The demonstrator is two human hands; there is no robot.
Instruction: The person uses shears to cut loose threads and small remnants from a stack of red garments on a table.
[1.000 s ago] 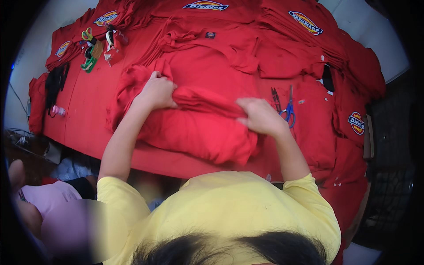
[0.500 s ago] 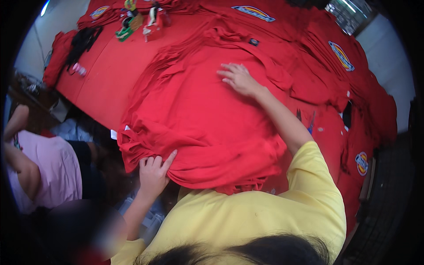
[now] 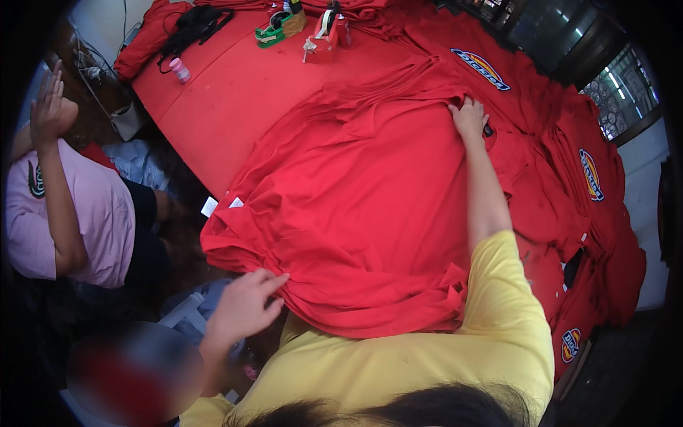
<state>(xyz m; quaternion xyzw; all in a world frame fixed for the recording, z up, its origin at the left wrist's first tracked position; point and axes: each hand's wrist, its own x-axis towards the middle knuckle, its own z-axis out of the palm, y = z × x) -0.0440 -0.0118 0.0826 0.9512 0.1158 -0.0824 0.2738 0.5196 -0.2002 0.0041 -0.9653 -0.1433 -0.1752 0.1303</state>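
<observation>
A pile of red T-shirts (image 3: 370, 206) lies spread in front of me, collar end away from me and hem end at my chest. My right hand (image 3: 469, 119) is at the collar of the top shirt, fingers bent over the neck edge and closed on the cloth. A dark neck label (image 3: 488, 131) shows just beside it. Near the pile's left hem corner is my left hand (image 3: 249, 302), thumb and fingers apart, index fingertip at the cloth edge. White tags (image 3: 209, 206) stick out of the pile's left side.
On the red-covered table (image 3: 206, 121) stand a green tape dispenser (image 3: 274, 34), a red tape dispenser (image 3: 324, 39) and a pink bottle (image 3: 180, 70). More red shirts with logo patches (image 3: 590, 174) lie at the right. A person in pink (image 3: 92, 206) sits at the left.
My right hand has moved from the middle of the shirt up to its collar. My left hand has slid slightly off the hem edge. The view has turned, and the person in pink has raised a hand.
</observation>
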